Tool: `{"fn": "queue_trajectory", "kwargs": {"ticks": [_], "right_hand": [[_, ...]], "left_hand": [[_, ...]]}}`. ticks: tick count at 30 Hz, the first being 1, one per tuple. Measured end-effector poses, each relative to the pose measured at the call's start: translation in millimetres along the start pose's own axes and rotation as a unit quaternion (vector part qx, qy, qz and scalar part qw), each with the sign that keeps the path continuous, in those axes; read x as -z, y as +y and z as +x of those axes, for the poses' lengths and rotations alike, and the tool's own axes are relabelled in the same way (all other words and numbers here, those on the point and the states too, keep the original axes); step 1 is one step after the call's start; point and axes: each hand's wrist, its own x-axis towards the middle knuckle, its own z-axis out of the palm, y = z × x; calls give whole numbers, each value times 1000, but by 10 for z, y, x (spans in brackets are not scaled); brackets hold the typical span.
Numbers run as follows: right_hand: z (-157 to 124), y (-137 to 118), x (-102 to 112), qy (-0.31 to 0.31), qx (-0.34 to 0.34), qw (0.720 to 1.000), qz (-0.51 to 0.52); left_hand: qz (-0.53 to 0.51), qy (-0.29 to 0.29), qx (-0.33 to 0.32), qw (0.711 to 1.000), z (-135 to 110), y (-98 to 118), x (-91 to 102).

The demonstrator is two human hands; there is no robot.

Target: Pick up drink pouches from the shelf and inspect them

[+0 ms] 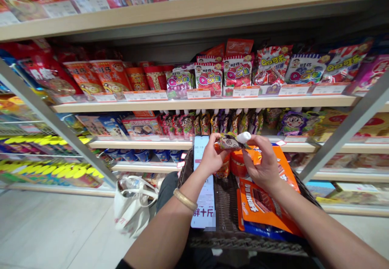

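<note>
Two bare hands meet over a dark woven basket [226, 216] in a snack aisle: the left hand [212, 157], a gold bangle [184, 199] on its wrist, and the right hand [263, 164] together grip a small spouted pouch [232, 141] printed with a cartoon face, its white cap pointing right. The fingers of both hands are curled closed around the pouch, which is held level just above the basket's far rim. Below the hands, an orange snack bag [261, 208] lies tilted in the basket's right half, over a blue packet, and an orange tub [237, 163] stands behind it. A phone [204, 196] with a lit screen rests upright against the basket's left wall. A white tote bag [132, 204] sits on the pale floor to the left. Beyond, wooden shelves [200, 104] carry rows of bright candy bags and matching spouted pouches behind price tags [198, 94].
</note>
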Motion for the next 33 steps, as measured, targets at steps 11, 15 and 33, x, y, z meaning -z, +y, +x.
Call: {"fn": "queue_trajectory", "kwargs": {"ticks": [11,15,33], "right_hand": [[36,-59,66,-30,37,999,-15],[17,-39,52,-36,33,999,-13],[689,15,520,-69,-83,993,-39]], "left_hand": [[38,20,-18,999,-2,-31,15],[25,15,-17,999,7,-61,19],[146,14,-133,980,334,292,-346]]}}
